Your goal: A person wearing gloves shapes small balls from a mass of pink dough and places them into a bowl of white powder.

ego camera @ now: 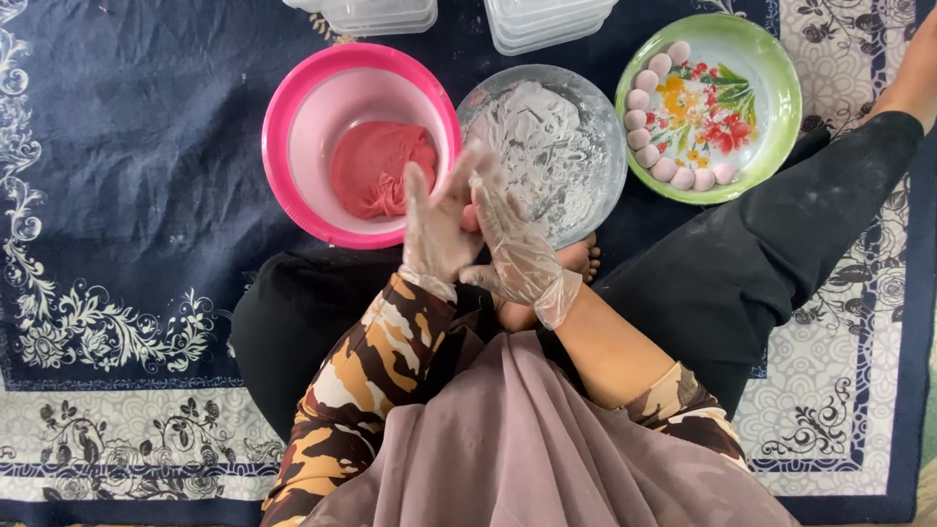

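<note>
My left hand (436, 226) and my right hand (514, 249), both in thin clear plastic gloves, are pressed palm to palm over my lap, with a small pink piece of dough (471, 217) just showing between them. Behind them stands a pink bowl (293, 137) holding a lump of pink dough (381, 168). To its right is a clear dish (600, 127) of white flour (537, 137). Further right, a green flowered plate (771, 88) carries several pale pink dough balls (646, 80) lined along its left rim.
I sit cross-legged on a dark blue patterned rug (127, 176), my black-trousered knee (781, 244) reaching toward the plate. Stacks of clear plastic containers (547, 24) stand at the far edge behind the bowls.
</note>
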